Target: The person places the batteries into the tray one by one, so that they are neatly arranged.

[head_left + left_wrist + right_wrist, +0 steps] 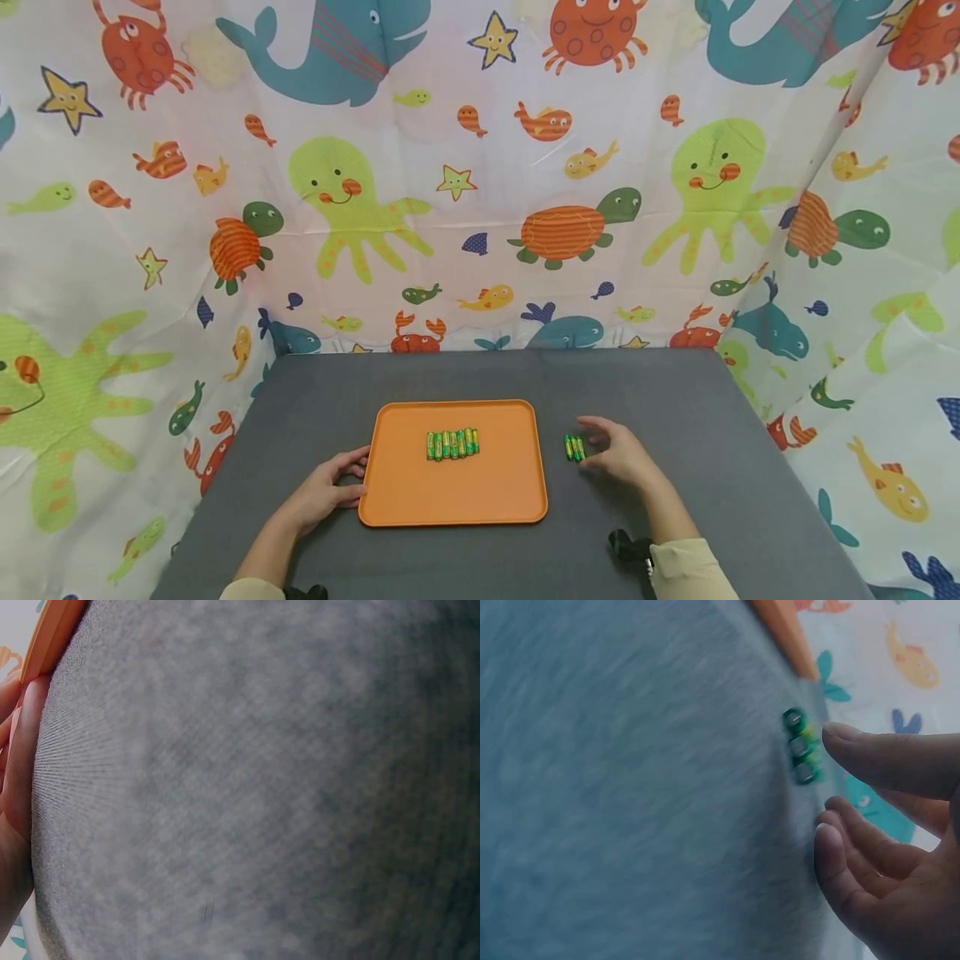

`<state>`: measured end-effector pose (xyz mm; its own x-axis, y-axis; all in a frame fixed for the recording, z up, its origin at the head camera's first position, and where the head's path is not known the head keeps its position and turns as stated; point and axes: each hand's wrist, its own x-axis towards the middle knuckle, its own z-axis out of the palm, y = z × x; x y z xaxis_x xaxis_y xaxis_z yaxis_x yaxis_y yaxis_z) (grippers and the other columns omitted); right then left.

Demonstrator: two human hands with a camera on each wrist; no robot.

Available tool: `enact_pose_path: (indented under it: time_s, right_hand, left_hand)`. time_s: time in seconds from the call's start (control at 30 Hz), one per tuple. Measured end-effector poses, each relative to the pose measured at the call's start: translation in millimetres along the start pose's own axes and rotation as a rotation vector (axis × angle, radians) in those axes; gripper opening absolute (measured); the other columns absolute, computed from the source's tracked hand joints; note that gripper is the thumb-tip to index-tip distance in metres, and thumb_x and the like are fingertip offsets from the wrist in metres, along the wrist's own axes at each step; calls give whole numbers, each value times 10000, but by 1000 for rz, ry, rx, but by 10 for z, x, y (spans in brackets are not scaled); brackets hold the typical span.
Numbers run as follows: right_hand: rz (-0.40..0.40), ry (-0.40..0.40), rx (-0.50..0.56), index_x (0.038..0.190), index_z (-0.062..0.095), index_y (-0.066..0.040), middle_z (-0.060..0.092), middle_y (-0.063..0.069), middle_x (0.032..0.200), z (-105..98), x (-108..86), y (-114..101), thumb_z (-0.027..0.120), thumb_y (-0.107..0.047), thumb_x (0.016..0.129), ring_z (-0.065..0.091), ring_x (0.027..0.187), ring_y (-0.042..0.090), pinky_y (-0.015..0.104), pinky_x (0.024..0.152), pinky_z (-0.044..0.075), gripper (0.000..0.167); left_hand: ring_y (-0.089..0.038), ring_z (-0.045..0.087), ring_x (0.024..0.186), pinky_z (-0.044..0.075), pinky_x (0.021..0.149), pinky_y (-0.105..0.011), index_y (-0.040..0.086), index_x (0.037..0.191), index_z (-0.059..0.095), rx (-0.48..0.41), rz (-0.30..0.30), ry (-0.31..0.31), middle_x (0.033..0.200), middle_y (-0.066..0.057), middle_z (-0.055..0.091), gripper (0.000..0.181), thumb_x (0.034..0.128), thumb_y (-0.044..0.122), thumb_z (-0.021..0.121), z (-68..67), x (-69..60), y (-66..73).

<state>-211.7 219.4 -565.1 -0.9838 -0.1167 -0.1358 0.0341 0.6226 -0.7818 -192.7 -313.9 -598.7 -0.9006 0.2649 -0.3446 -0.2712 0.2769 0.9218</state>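
Observation:
My left hand (325,493) rests against the left edge of the orange tray (390,500), its thumb and fingers touching the rim. In the left wrist view, its thumb (28,727) lies along the tray's outer side (56,634). Several green-and-yellow batteries (452,444) lie side by side in a row on the tray. Right of the tray, three more batteries (574,448) lie together on the table. Beside them is my right hand (621,454), thumb and fingers spread apart. The right wrist view shows the ends of these batteries (801,746) just beyond the fingertips, with nothing held.
A grey cloth-covered table (480,562) lies under everything. Behind it and at both sides hangs a white curtain (450,225) printed with sea animals. Dark straps with small devices (626,546) sit at the wrists.

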Motion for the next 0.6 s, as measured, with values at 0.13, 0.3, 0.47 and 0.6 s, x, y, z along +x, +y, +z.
enact_pose_path:
  time_s: [0.13, 0.3, 0.47, 0.6]
  right_hand:
    - [24, -1, 8, 1376, 609, -79, 623, 163, 1347, 29, 10, 91, 878, 9, 696, 593, 1202, 358, 448, 846, 549, 737]
    - [-3, 13, -18, 1350, 638, -99, 609, 147, 1324, 55, 46, 166, 894, -25, 693, 590, 1162, 327, 444, 874, 524, 709]
    - [-31, 17, -47, 1284, 684, -91, 605, 147, 1293, 65, 78, 203, 910, -55, 681, 597, 1106, 308, 462, 891, 507, 645]
    - [-47, 13, -58, 1195, 723, -77, 618, 150, 1262, 64, 84, 213, 911, -58, 678, 606, 1068, 305, 479, 891, 510, 551]
  left_hand:
    - [-284, 520, 1172, 609, 846, -383, 122, 1554, 403, 3, -2, -5, 1361, -165, 456, 740, 903, 107, 753, 3, 3, 6]
    - [-281, 520, 1173, 608, 846, -381, 131, 1553, 408, 11, -3, 2, 1358, -157, 460, 737, 903, 123, 756, 5, 12, 8]
    - [-279, 519, 1172, 609, 844, -380, 130, 1550, 412, 15, -6, 11, 1358, -153, 461, 740, 897, 117, 761, 6, 10, 7]
    - [-279, 519, 1172, 609, 843, -383, 130, 1550, 411, 12, -4, 7, 1359, -156, 461, 742, 896, 115, 761, 1, 12, -2]
